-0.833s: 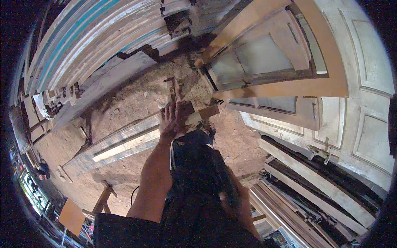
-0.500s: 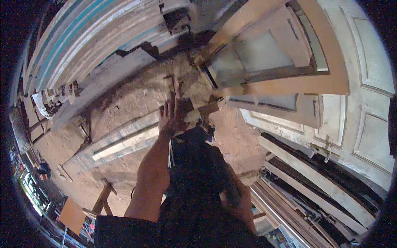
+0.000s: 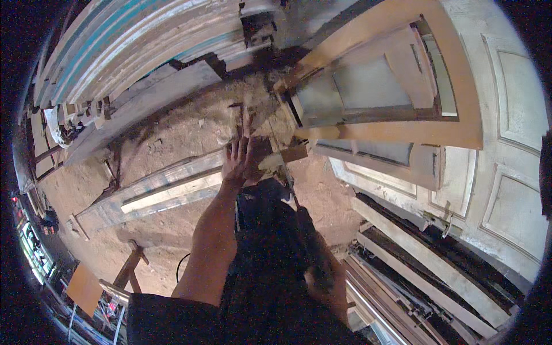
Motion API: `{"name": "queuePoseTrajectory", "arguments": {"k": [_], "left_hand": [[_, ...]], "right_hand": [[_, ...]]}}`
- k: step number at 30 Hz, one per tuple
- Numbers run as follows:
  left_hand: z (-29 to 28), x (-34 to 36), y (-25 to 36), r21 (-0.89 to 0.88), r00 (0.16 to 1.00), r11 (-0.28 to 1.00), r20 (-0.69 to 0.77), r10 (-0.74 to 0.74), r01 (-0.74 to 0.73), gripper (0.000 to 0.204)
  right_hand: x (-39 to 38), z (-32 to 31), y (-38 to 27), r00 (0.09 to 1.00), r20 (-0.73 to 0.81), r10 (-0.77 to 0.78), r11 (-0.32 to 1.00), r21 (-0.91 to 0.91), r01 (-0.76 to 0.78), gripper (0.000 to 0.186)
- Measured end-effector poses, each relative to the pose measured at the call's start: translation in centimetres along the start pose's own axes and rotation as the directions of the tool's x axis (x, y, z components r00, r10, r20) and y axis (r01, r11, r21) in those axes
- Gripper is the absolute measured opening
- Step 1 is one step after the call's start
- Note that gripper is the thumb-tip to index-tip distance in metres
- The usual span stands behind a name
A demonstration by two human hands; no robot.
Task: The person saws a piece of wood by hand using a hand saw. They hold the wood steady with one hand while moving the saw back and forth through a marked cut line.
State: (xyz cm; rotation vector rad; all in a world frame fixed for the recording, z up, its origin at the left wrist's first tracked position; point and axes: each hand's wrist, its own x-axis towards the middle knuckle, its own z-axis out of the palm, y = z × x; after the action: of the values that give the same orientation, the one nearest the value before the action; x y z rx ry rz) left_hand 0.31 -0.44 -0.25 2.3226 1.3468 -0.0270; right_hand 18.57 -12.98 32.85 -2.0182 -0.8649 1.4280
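Note:
My left hand [image 3: 236, 164] lies flat with its fingers stretched forward, pressing on the end of a wooden workpiece [image 3: 261, 150]. A short brown board end [image 3: 296, 153] sticks out to the right of it. My right hand [image 3: 319, 279] is low by my right side, closed round the dark rear of a long, narrow tool that looks like a handsaw [image 3: 292, 192], seen edge-on. Its thin blade runs forward across the wood, just right of my left hand. My dark-clothed leg or body hides part of the workpiece, and the right fingers are in shadow.
A long bench plank [image 3: 109, 210] bearing a pale wooden strip [image 3: 172, 192] extends left. Wooden door frames [image 3: 391, 132] and white panelled doors [image 3: 506, 190] lean at right. Stacked boards [image 3: 132, 46] stand far left, with loose timber [image 3: 425, 253] at lower right. A wooden trestle [image 3: 129, 267] stands lower left.
The tool's blade, blurred before, now shows clearly, reaching further forward across the wood. My right hand has shifted slightly; my left stays flat in place. The view has tilted a little.

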Motion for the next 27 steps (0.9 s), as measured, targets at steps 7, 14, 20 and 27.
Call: {"name": "queuePoseTrajectory", "arguments": {"k": [7,14,20,27], "left_hand": [[-1.5,0.7,0.7,0.052,0.989,0.995,0.117,-0.09,0.085,0.119],[0.2,0.0,-0.7,0.061,0.992,0.996,0.097,-0.077,0.072,0.122],[1.4,0.1,-0.4,0.097,0.998,0.995,-0.057,-0.019,0.025,0.121],[2.2,-0.2,-1.1,0.063,0.999,0.998,-0.05,-0.003,0.007,0.119]], "right_hand": [[4.2,1.8,1.0,0.999,-0.004,-0.04,0.997,0.065,0.04,0.064],[1.9,-0.8,-1.0,0.969,0.095,0.229,0.973,0.004,-0.231,0.066],[1.2,0.6,3.9,0.997,-0.034,-0.068,0.979,-0.194,0.06,0.066],[5.7,1.4,1.9,1.0,0.026,0.002,0.999,-0.046,-0.001,0.068]]}}
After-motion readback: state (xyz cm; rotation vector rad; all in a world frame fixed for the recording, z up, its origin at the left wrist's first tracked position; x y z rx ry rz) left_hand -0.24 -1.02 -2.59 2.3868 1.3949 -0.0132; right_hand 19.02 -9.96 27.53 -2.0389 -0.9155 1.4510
